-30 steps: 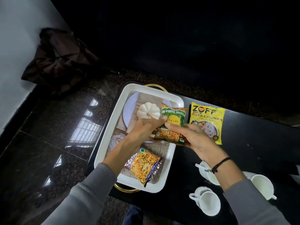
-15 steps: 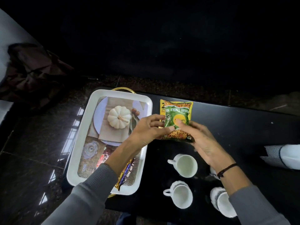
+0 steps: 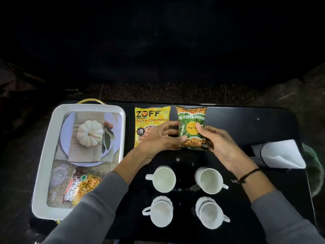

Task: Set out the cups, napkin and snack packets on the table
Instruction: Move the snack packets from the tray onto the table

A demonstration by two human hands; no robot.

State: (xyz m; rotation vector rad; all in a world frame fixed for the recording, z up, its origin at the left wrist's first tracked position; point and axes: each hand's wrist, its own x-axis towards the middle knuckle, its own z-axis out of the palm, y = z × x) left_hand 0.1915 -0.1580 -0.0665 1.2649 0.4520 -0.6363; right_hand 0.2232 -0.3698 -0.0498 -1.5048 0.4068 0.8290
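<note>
Here your right hand is gripping the green snack packet along its right edge, thumb lying across the yellow circle on the front and the other fingers tucking behind, where you cannot see them. Your left hand is pinching the packet's lower left corner between thumb and forefinger, the remaining fingers spreading loosely. That hand is covering the lower right part of the yellow Zoff packet, which is lying flat on the black table just to the left of the green one. Whether the green packet is resting on the table or hanging just above it is hard to tell; its print is reading upside down and blurring.

Nearer to you, four white cups are standing in a square between your forearms, handles pointing outward. To the right, a folded white napkin is lying near the table's edge, and the dark shape beyond it is too dim to make out. On the left, the white tray is sitting with a printed liner showing a pale pumpkin, and a third snack packet is lying in its near end, partly hiding under your left sleeve. Everything beyond the table is fading into darkness.
</note>
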